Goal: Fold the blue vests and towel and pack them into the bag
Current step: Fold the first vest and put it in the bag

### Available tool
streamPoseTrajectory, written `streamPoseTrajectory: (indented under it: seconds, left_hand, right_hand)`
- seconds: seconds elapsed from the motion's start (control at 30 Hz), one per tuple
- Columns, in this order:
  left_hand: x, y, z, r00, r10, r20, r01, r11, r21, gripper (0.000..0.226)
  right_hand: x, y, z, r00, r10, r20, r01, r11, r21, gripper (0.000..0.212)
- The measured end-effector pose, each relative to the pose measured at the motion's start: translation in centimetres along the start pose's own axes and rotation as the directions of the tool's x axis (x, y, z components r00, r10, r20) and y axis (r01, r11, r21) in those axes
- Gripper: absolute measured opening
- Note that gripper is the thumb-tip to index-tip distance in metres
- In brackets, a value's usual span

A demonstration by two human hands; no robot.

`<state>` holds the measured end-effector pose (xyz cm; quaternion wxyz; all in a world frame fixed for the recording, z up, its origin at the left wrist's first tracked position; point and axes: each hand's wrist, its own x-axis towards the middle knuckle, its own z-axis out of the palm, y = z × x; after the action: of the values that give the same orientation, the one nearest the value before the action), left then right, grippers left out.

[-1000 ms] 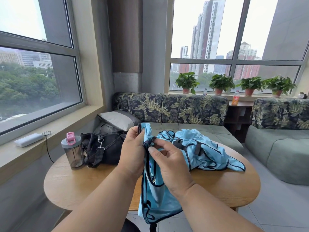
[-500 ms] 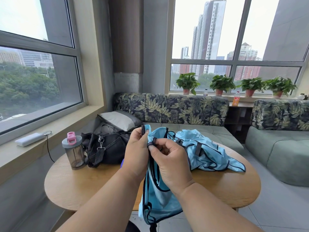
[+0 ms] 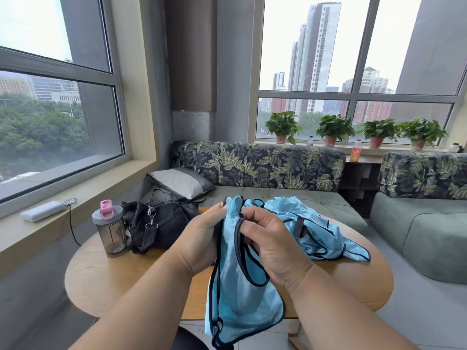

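Observation:
A light blue vest (image 3: 240,296) with dark trim hangs from both my hands over the near edge of the round wooden table (image 3: 106,281). My left hand (image 3: 199,238) grips its top edge, and my right hand (image 3: 270,241) pinches a shoulder strap beside it. A heap of more blue vests (image 3: 316,231) lies on the table to the right. The black bag (image 3: 161,226) sits at the back left of the table. No towel shows apart from the heap.
A grey water bottle (image 3: 111,231) with a pink lid stands left of the bag. Leaf-patterned sofas (image 3: 265,165) wrap round the table's far and right sides. A white power bank (image 3: 43,210) lies on the left windowsill.
My hands have drawn closer together at the top of the vest, bunching its straps. The vest's upper corner now stands up between my fingers. The heap and bag have not moved.

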<state>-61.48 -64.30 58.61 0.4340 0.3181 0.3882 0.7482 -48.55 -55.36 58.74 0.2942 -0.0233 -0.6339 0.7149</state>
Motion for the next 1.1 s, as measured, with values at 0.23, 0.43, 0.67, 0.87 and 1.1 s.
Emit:
streamPoseTrajectory:
  seconds: [0.23, 0.43, 0.67, 0.87, 1.1]
  left_hand:
    - [0.1, -0.4, -0.3, 0.991, 0.127, -0.05, -0.129, 0.991, -0.028, 0.009]
    - [0.8, -0.1, -0.9, 0.962, 0.228, -0.15, -0.238, 0.97, -0.048, 0.011]
    - [0.6, 0.6, -1.6, 0.972, 0.185, -0.143, -0.184, 0.983, 0.017, 0.03]
    - [0.3, 0.8, -1.1, 0.959, 0.216, -0.182, -0.205, 0.976, 0.078, 0.011]
    - [0.1, 1.1, -1.0, 0.952, 0.247, -0.181, -0.228, 0.966, 0.118, 0.009]
  right_hand:
    - [0.0, 0.1, -0.4, 0.994, 0.006, -0.106, -0.009, 0.999, -0.031, 0.025]
    - [0.2, -0.2, -1.1, 0.958, -0.103, -0.267, 0.063, 0.986, -0.155, 0.026]
    - [0.4, -0.3, -1.5, 0.929, -0.224, -0.296, 0.146, 0.954, -0.262, 0.017]
    - [0.4, -0.2, -1.9, 0.923, -0.247, -0.296, 0.148, 0.937, -0.317, 0.015]
    - [0.4, -0.5, -1.7, 0.922, -0.208, -0.326, 0.131, 0.961, -0.243, 0.014]
